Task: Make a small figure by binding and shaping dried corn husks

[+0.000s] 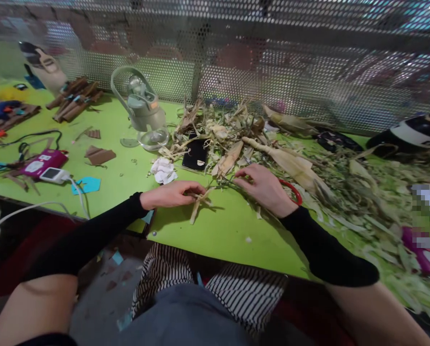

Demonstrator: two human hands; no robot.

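My left hand is closed in a pinch on a folded, tied-looking strip of dried corn husk, held just above the green table near its front edge. To the right, my right hand hovers low with bent fingers drawn together beside thin husk strands. Whatever those fingers pinch is too small to make out. A red looped handle, apparently of scissors, shows behind my right wrist; the hand hides most of it. Beyond both hands spreads a heap of corn husks, and a black phone lies partly among them.
A clear water bottle stands behind a crumpled tissue. At left are a purple device with cables, brown rolls and a glue gun. A perforated metal screen borders the back; another dark bottle lies right.
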